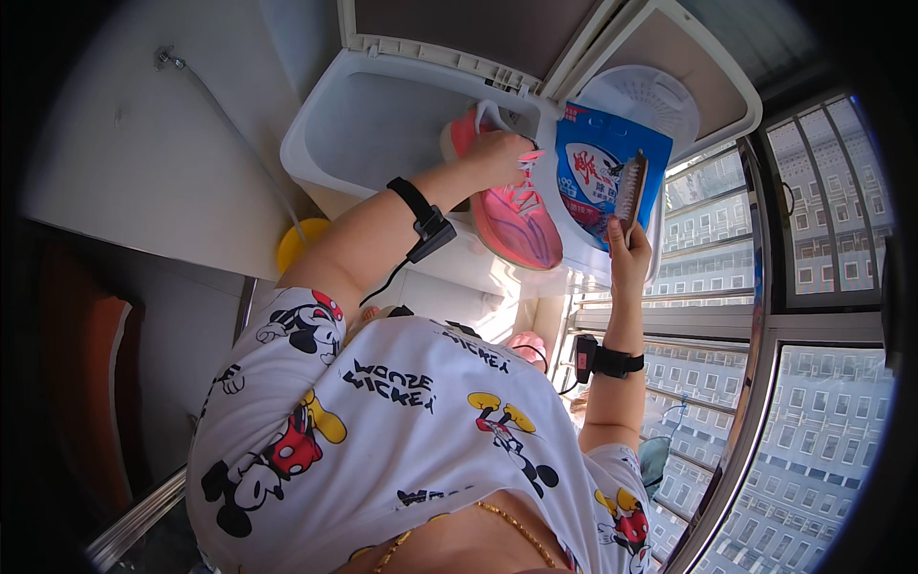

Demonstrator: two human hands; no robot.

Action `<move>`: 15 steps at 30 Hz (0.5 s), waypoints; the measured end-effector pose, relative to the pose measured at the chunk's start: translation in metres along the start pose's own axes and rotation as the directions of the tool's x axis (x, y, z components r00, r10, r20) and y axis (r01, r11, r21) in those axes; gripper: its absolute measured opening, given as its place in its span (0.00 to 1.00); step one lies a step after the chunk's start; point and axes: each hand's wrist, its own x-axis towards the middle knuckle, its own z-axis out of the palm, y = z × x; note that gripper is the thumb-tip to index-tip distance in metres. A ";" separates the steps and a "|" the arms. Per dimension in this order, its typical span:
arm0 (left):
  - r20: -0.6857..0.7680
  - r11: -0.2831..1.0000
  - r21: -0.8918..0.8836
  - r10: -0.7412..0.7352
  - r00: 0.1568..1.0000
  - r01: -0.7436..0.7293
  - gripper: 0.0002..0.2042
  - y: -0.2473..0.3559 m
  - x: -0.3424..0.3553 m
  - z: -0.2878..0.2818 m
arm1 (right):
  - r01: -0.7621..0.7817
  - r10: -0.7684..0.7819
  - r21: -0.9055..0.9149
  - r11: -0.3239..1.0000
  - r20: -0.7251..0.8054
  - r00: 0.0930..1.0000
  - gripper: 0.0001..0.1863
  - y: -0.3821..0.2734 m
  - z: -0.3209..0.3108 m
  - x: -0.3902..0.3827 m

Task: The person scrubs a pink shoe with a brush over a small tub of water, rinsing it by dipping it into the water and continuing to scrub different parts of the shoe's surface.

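My left hand (499, 159) is closed on the upper of a pink running shoe (516, 222), by its tongue and pale laces. The shoe is held over the near edge of a white twin-tub washing machine (304, 129), its toe pointing toward me. On the right, my right hand (627, 253) grips the handle end of a scrubbing brush (631, 187), whose pale bristles face left. Behind the brush, a blue detergent bag (595, 143) leans upright on the machine top. The brush overlaps the bag; whether they touch I cannot tell.
Both machine lids (459, 29) stand raised at the back. A round white perforated cover (660, 100) shows behind the bag. To the left are a grey hose (222, 120) and a yellow round object (292, 244). Barred windows (708, 239) line the right side.
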 end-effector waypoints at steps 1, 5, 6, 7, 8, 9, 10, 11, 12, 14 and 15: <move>0.043 0.999 0.054 0.000 0.999 -0.002 0.16 0.001 0.001 -0.020 | -0.117 0.114 0.121 0.986 0.032 0.993 0.16 -0.012 0.010 0.002; -0.004 0.963 0.149 0.229 0.974 -0.225 0.20 -0.019 0.000 -0.057 | -0.296 0.282 0.302 0.906 0.090 0.955 0.15 -0.032 0.066 0.016; 0.002 0.961 0.152 0.235 0.972 -0.233 0.20 -0.021 -0.008 -0.060 | -0.287 0.266 0.308 0.907 0.111 0.958 0.16 -0.034 0.085 0.020; -0.046 0.943 0.188 0.289 0.956 -0.276 0.20 -0.023 -0.015 -0.062 | -0.288 0.257 0.335 0.897 0.133 0.957 0.16 -0.040 0.104 0.022; -0.092 0.923 0.223 0.341 0.936 -0.314 0.20 -0.024 -0.022 -0.062 | -0.289 0.249 0.361 0.887 0.156 0.956 0.17 -0.046 0.122 0.024; -0.106 0.941 0.190 0.305 0.947 -0.282 0.15 -0.014 -0.035 -0.068 | -0.352 0.298 0.387 0.852 0.194 0.935 0.17 -0.046 0.139 0.026; -0.095 0.940 0.184 0.308 0.946 -0.288 0.15 -0.015 -0.041 -0.064 | -0.416 0.349 0.408 0.813 0.231 0.908 0.16 -0.046 0.154 0.027; -0.157 0.957 0.133 0.277 0.948 -0.258 0.13 -0.019 -0.047 -0.056 | -0.502 0.420 0.453 0.737 0.274 0.865 0.16 -0.046 0.164 0.029; -0.230 0.973 0.081 0.231 0.945 -0.218 0.11 -0.020 -0.052 -0.044 | -0.506 0.424 0.446 0.738 0.278 0.862 0.16 -0.046 0.170 0.032; -0.264 0.987 0.039 0.161 0.951 -0.157 0.09 -0.019 -0.060 -0.020 | -0.517 0.395 0.483 0.706 0.337 0.855 0.14 -0.045 0.175 0.035; -0.290 0.997 0.006 0.081 0.954 -0.083 0.09 -0.021 -0.068 -0.016 | -0.554 0.405 0.428 0.714 0.393 0.826 0.16 -0.047 0.177 0.034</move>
